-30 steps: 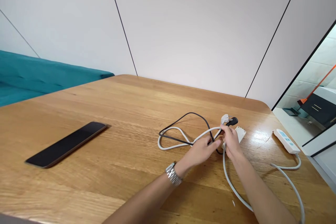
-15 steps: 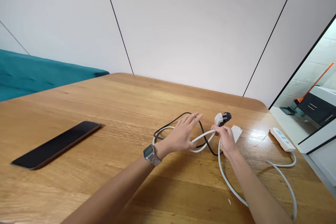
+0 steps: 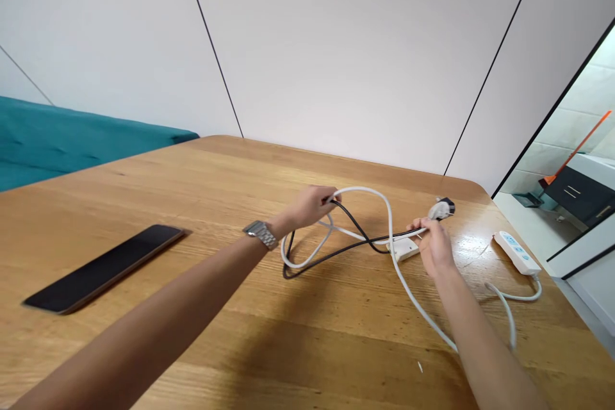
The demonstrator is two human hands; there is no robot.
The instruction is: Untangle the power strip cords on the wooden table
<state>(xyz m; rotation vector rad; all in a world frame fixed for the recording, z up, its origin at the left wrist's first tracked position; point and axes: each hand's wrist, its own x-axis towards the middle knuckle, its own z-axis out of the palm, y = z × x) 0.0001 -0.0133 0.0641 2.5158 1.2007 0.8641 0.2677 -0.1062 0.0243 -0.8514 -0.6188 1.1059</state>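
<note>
Left of the small white block (image 3: 405, 250), the left arm stretches forward, silver watch (image 3: 261, 233) on the wrist, with the left hand (image 3: 314, 205) curled around the white cable (image 3: 361, 189) and the black cable (image 3: 289, 273); both run from its fingers in crossing loops toward the block. Just right of the block, the right hand (image 3: 437, 246) pinches the cables near the white plug (image 3: 437, 210) and black plug (image 3: 448, 206) (these jut beyond its fingers). Farther right of it lies a white power strip (image 3: 517, 253).
</note>
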